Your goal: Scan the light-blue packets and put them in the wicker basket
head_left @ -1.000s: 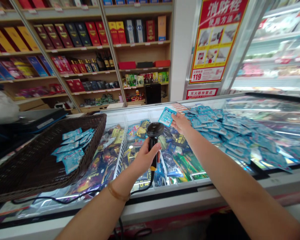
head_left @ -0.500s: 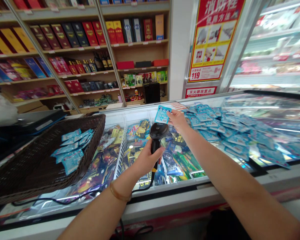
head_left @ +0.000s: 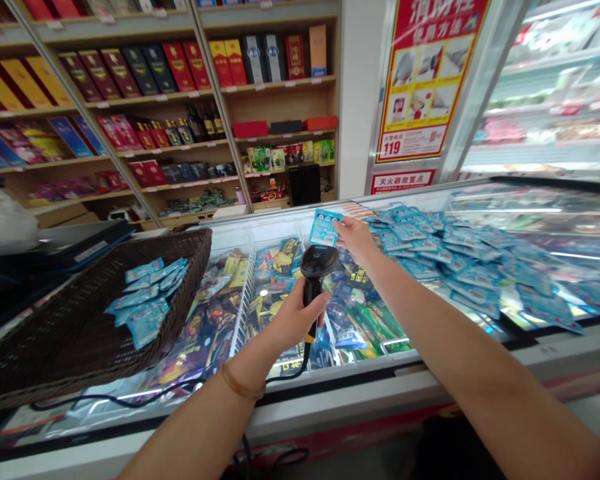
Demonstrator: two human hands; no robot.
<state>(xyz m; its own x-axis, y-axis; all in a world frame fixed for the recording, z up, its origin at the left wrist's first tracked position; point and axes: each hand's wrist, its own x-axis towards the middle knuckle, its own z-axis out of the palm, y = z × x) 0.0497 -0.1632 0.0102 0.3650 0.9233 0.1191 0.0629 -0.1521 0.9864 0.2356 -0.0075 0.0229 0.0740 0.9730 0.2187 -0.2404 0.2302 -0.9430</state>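
Observation:
My left hand [head_left: 300, 313] is wrapped round the handle of a black barcode scanner [head_left: 319, 261], held upright above the glass top of a chest freezer. Just beyond the scanner's head, my right hand [head_left: 355, 237] pinches a flat light-blue packet [head_left: 324, 227] by its right edge. The packet's printed side faces me. To the right, a large heap of similar blue packets [head_left: 430, 247] lies on the freezer top. Several more blue packets [head_left: 150, 300] lie in a dark brown wicker basket [head_left: 45, 347] on the left.
The scanner's black cable [head_left: 120, 402] runs left over the freezer [head_left: 330, 400] and hangs down its front. Bagged frozen goods show through the glass. Shelves of boxes [head_left: 275, 97] stand behind, beside a red and yellow poster [head_left: 425, 87]. A lit display fridge [head_left: 555, 113] is at right.
Almost nothing differs. Both hands keep their grip on the scanner and the packet, in nearly the same place; the view has shifted very slightly.

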